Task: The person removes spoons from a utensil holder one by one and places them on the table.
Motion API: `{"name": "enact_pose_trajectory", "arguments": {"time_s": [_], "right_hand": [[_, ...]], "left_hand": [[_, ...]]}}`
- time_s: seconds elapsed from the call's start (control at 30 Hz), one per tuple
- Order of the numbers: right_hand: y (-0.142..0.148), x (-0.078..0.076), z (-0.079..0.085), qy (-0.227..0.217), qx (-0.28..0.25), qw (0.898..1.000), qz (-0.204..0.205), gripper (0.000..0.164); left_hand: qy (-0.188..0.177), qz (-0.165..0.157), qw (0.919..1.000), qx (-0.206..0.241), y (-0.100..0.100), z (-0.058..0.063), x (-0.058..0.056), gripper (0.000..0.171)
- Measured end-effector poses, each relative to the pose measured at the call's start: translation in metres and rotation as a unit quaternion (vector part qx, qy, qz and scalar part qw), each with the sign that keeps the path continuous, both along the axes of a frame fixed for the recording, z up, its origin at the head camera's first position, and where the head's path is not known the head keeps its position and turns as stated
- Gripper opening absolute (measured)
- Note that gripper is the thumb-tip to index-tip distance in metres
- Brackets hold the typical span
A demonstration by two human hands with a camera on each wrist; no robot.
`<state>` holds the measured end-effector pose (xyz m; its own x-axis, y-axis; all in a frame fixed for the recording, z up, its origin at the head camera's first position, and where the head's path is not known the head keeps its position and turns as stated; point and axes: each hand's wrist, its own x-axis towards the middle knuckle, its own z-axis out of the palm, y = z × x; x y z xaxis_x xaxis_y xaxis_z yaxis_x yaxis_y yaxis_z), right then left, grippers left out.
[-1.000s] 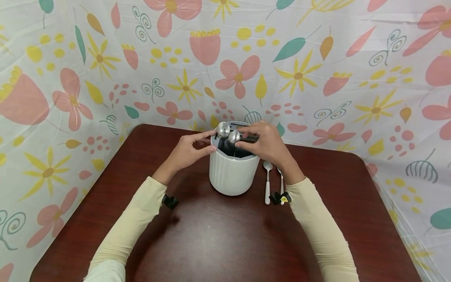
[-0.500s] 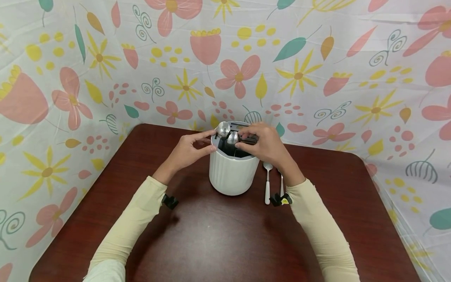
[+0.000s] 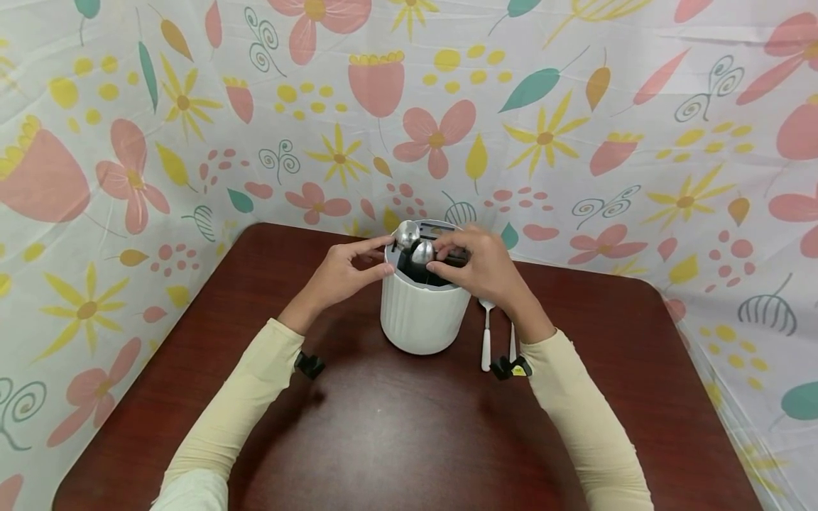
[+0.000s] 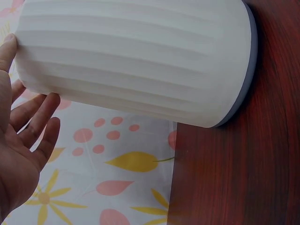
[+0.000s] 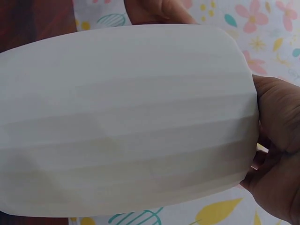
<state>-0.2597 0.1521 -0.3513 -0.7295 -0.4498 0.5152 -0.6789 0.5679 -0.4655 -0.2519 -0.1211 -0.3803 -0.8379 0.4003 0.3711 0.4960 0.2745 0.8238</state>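
A white ribbed utensil holder (image 3: 422, 319) with a dark divided inside stands upright at the table's back. My left hand (image 3: 348, 277) touches its left rim, with thumb in front and fingers reaching along the side; in the left wrist view those fingers (image 4: 40, 119) look fairly straight. At the opening, my right hand (image 3: 486, 262) pinches a metal spoon (image 3: 422, 253) beside its bowl, bowl up. A second spoon (image 3: 407, 233) stands in the holder near my left fingertips, its handle hidden inside. The right wrist view shows my right hand (image 5: 281, 145) at the rim.
Right of the holder, a white-handled spoon (image 3: 486, 341) lies on the dark red-brown table (image 3: 383, 433). Another white handle (image 3: 513, 344) shows next to it, partly covered by my right wrist. A flower-print cloth (image 3: 434, 92) hangs close behind the table.
The spoon at my right fingers has shifted slightly down and left, and its bowl has turned a little. My right fingers move slightly with it; my left hand stays at the rim.
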Motion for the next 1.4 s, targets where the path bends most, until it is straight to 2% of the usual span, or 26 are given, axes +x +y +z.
{"name": "enact_pose_trajectory", "arguments": {"time_s": [0.13,0.37,0.6,0.87,1.2,1.4], "right_hand": [[0.0,0.001,0.0,-0.011,-0.009,1.0,0.011,0.024],[0.0,0.001,-0.002,-0.042,-0.021,0.999,0.017,0.025],[0.0,0.001,-0.004,-0.07,-0.045,0.996,0.038,0.023],[0.005,-0.001,-0.001,-0.131,-0.073,0.987,0.053,0.022],[0.005,-0.001,0.005,-0.143,-0.105,0.983,0.053,0.027],[0.004,-0.001,0.008,-0.122,-0.116,0.985,0.048,0.029]], "left_hand": [[0.0,0.0,1.0,0.001,0.0,-0.001,-0.001,0.049],[-0.003,-0.003,1.0,0.001,-0.003,-0.025,-0.021,0.052],[-0.002,-0.006,1.0,0.004,-0.005,-0.027,-0.022,0.051],[0.01,0.0,0.9999,-0.004,-0.006,-0.027,-0.022,0.05],[0.01,-0.002,0.9999,-0.01,-0.006,-0.026,-0.022,0.052],[0.01,-0.002,0.9999,-0.006,-0.005,-0.025,-0.022,0.051]]}}
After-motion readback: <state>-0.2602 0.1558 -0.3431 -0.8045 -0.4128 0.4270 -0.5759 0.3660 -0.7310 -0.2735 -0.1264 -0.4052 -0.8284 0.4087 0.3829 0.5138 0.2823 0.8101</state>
